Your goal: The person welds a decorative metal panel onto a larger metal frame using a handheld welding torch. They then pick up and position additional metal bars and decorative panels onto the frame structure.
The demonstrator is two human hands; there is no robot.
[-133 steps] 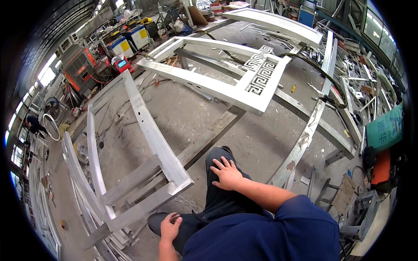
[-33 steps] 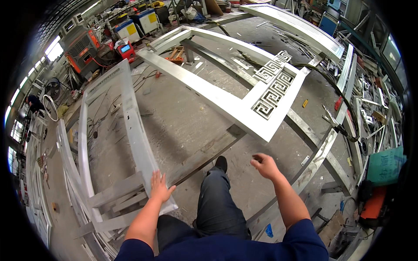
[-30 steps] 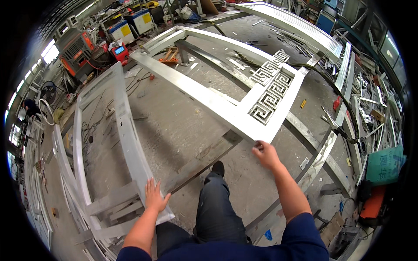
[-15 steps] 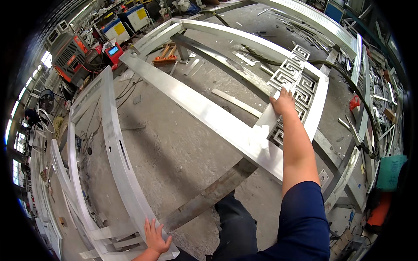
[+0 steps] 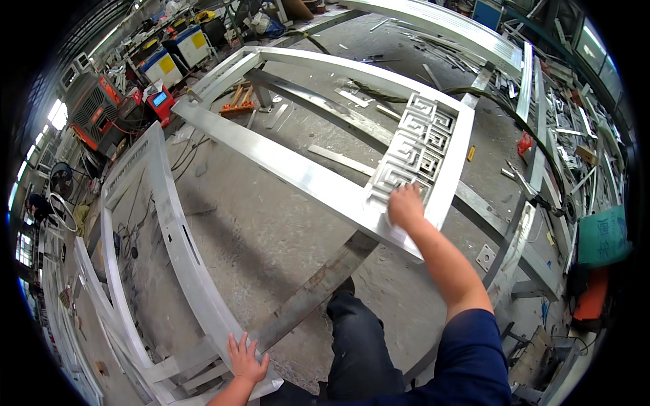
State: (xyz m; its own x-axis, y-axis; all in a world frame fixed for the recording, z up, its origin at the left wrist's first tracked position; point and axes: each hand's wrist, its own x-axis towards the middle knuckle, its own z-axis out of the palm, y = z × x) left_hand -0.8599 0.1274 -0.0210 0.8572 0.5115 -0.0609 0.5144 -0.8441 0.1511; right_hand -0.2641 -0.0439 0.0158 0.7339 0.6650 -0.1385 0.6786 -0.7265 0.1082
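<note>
My right hand (image 5: 406,206) is at the near end of a silvery fretwork panel (image 5: 408,145) with an angular key pattern. Its fingers are curled down onto the panel, slightly smeared by motion; their tips are hidden. The panel lies inside the right end of a large pale metal frame (image 5: 271,159), alongside its end rail. At the lower left, my left hand (image 5: 248,362) rests open, fingers spread, on the near end of a second curved metal frame (image 5: 183,237) with slots cut in its rail.
Dark steel beams (image 5: 318,291) support the frames above the concrete floor. Scrap strips (image 5: 342,159) lie beneath, and a thick cable (image 5: 521,122) runs past on the right. A red machine with a lit screen (image 5: 160,99) and a grey welder-like unit (image 5: 98,111) stand at the far left.
My right hand has moved nearer along the panel. The panel's far end, earlier overlapping the far rail, now lies within the frame. The view has shifted; my left hand stays on its frame.
</note>
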